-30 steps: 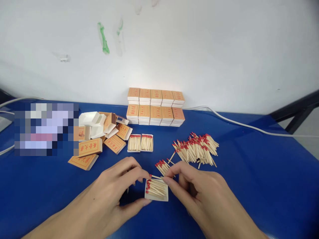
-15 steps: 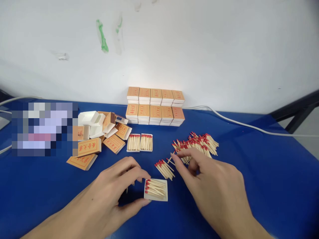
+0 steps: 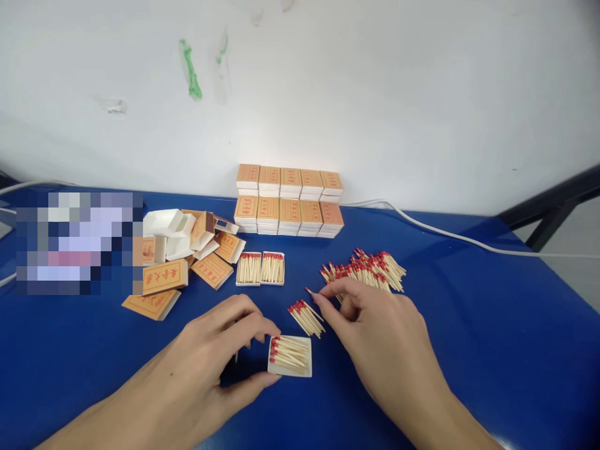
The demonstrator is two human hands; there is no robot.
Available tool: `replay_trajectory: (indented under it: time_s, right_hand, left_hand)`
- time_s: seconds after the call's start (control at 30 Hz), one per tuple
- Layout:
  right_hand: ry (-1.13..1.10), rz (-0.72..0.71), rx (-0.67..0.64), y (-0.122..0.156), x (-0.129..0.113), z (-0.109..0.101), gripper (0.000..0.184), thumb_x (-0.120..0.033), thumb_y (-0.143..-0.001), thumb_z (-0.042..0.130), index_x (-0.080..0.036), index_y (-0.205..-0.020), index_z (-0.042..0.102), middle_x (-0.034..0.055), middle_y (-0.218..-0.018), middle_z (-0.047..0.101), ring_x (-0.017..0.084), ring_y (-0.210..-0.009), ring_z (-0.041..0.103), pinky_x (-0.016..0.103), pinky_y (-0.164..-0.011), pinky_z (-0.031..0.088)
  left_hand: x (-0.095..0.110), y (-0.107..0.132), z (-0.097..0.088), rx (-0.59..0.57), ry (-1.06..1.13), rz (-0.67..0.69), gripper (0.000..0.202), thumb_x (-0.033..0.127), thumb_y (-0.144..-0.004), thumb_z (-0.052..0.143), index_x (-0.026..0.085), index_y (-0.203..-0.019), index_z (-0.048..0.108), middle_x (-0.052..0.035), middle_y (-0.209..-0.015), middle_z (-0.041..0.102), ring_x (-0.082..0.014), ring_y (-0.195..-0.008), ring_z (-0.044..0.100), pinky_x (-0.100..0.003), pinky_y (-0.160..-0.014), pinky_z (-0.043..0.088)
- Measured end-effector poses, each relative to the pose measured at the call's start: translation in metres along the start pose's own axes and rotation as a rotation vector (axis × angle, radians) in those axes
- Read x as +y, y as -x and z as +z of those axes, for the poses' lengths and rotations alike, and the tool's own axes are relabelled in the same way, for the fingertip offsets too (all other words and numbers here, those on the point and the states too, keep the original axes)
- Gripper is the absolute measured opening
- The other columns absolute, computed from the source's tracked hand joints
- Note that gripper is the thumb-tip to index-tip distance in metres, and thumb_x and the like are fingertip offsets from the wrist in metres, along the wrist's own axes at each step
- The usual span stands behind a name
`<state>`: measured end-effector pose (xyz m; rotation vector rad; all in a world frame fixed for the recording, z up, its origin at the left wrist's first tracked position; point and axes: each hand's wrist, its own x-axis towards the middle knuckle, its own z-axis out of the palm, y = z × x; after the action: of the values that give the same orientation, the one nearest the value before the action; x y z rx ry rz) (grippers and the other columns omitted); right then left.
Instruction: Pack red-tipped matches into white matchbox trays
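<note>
My left hand (image 3: 229, 350) grips a white matchbox tray (image 3: 304, 370) by its left end, thumb below and fingers above. Red-headed matches lie inside with their heads toward that hand. My right hand (image 3: 375, 331) is closed, pinching a single match (image 3: 309, 292) between thumb and forefinger, its red head pointing up and left. Just beneath the pinched match lies a small bunch of matches (image 3: 307, 320) on the blue table. Behind my right hand spreads a larger pile of loose matches (image 3: 365, 269), partly covered by its fingers.
Two filled trays (image 3: 260, 282) stand side by side in the middle. Stacked matchboxes (image 3: 290, 212) form two rows near the white wall. At left lie loose orange sleeves (image 3: 164, 276) and white trays (image 3: 162, 223), beside a pixelated area. A white cable (image 3: 445, 237) runs along the right back.
My right hand has moved slightly left, and the match in its pinch now sticks out clear of the pile. My left hand still holds the tray.
</note>
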<state>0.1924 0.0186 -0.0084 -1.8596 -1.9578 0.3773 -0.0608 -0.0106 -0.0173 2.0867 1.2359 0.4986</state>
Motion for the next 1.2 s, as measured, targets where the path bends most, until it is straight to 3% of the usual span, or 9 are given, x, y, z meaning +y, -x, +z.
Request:
replay_trajectory:
  time_s: [0.2,0.37,0.77,0.9,1.0,1.2]
  right_hand:
    - [-0.048,-0.050,0.000,0.000,0.010,-0.015,0.020,-0.038,-0.098,0.075,-0.029,-0.081,0.080,-0.0089,-0.048,0.053,0.013,-0.043,0.052,0.028,-0.049,0.034]
    - [0.017,-0.100,-0.068,-0.002,0.019,-0.022,0.009,-0.035,-0.093,0.082,-0.032,-0.084,0.082,-0.0101,-0.051,0.058,0.013,-0.045,0.057,0.028,-0.048,0.034]
    - [0.073,-0.132,-0.023,0.008,0.010,-0.006,0.009,-0.029,-0.094,0.079,-0.030,-0.086,0.079,-0.0100,-0.050,0.062,0.014,-0.041,0.056,0.028,-0.048,0.031]
    - [0.036,-0.116,-0.034,0.009,0.003,-0.005,0.017,-0.039,-0.101,0.076,-0.030,-0.088,0.079,-0.0093,-0.052,0.064,0.014,-0.043,0.060,0.028,-0.049,0.033]
    - [0.030,-0.103,-0.036,0.010,-0.001,-0.005,0.025,-0.053,-0.096,0.082,-0.029,-0.090,0.077,-0.0102,-0.050,0.062,0.016,-0.042,0.060,0.028,-0.048,0.033]
    - [0.026,-0.077,-0.076,0.012,-0.001,-0.002,0.024,-0.048,-0.099,0.081,-0.030,-0.085,0.075,-0.0111,-0.049,0.061,0.016,-0.042,0.060,0.030,-0.049,0.031]
  left_hand:
    - [0.000,0.000,-0.001,-0.019,0.010,-0.006,0.025,0.025,-0.102,0.074,0.037,-0.124,0.072,0.0029,-0.116,0.069,-0.0127,-0.082,0.069,-0.026,-0.070,0.055]
    - [0.000,0.002,-0.001,-0.019,0.015,-0.004,0.029,0.023,-0.101,0.075,0.038,-0.125,0.072,0.0032,-0.116,0.068,-0.0130,-0.083,0.069,-0.027,-0.072,0.055]
    - [-0.002,0.000,0.001,-0.013,0.024,0.003,0.028,0.023,-0.100,0.076,0.036,-0.125,0.073,0.0015,-0.113,0.070,-0.0140,-0.082,0.070,-0.026,-0.071,0.056]
    - [-0.002,0.000,0.001,-0.020,0.031,-0.007,0.028,0.025,-0.101,0.075,0.038,-0.125,0.072,0.0033,-0.115,0.069,-0.0134,-0.083,0.070,-0.027,-0.073,0.055]
    - [-0.001,0.001,-0.001,-0.045,0.028,-0.016,0.029,0.024,-0.102,0.075,0.039,-0.126,0.071,0.0039,-0.116,0.068,-0.0133,-0.085,0.070,-0.027,-0.074,0.055]
    - [0.000,-0.001,-0.002,-0.045,0.027,-0.016,0.031,0.021,-0.100,0.075,0.038,-0.126,0.071,0.0036,-0.115,0.068,-0.0132,-0.085,0.070,-0.027,-0.075,0.055]
